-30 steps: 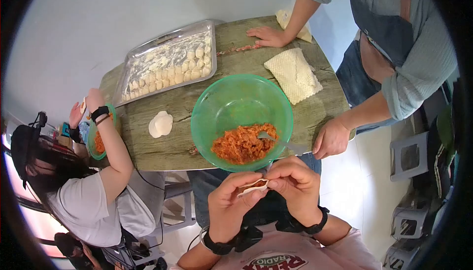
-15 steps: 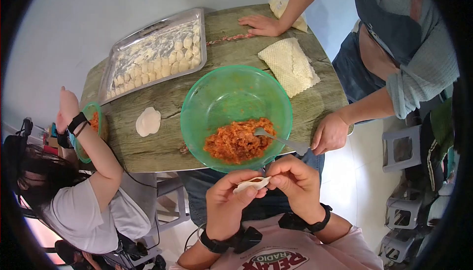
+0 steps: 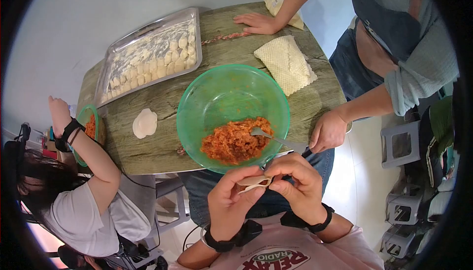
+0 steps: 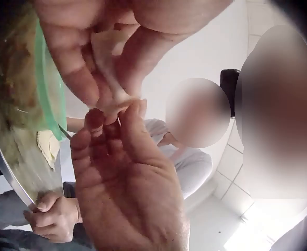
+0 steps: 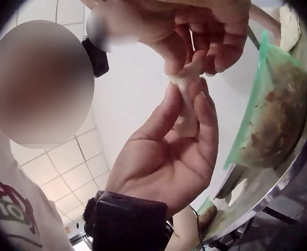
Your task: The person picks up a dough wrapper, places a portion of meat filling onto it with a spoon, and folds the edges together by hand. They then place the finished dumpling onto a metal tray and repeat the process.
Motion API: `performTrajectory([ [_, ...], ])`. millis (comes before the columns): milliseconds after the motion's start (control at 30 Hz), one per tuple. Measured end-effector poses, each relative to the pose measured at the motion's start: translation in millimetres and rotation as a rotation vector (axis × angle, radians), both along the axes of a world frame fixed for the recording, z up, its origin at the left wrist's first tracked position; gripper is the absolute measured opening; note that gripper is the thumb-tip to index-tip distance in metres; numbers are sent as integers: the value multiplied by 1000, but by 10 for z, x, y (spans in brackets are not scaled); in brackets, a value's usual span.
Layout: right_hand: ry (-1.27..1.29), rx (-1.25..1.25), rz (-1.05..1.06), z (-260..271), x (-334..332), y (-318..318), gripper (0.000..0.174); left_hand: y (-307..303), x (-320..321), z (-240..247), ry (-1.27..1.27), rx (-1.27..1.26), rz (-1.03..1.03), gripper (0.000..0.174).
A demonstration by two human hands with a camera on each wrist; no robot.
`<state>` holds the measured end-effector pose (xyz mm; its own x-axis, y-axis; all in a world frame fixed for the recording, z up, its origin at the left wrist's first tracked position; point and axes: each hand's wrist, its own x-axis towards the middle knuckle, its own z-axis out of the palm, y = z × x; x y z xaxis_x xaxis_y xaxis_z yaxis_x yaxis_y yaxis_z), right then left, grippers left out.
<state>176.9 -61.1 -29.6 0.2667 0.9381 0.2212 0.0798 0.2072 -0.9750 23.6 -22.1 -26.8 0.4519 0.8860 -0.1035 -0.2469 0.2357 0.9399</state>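
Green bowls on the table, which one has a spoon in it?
The larger bowl, in the middle: a spoon rests in its orange filling. No spoon shows in the smaller bowl at the far left, partly hidden.

- Wrapper: partly covered by fingers; most of its contents hidden.
- Metal utensil: tip sunk in the orange filling, its form untellable.
- Standing person: head cut off by the top edge, head view.
- Pale bag: part hidden behind a forearm.
- Small green bowl: partly hidden by the seated person's arm.
- Left hand: cut off by the top edge, left wrist view.
- Right hand: likewise, right wrist view.
- Faces: blurred, both wrist views.
- Shirt lettering: cropped at left, right wrist view.
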Motion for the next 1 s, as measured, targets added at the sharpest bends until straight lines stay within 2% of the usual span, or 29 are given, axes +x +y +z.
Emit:
performTrajectory([
  [33,-72,19,24,-12,15,2,14,-4,1,2,6,7,-14,34],
  [367,-115,16,-7,-69,26,-19,11,2,11,0,120,101,-86,35],
  [733,-203,52,13,7,5,-7,11,-14,7,48,195,146,-56,36],
  [1000,-155,24,-13,-32,14,-43,11,-9,16,22,210,171,-72,37],
])
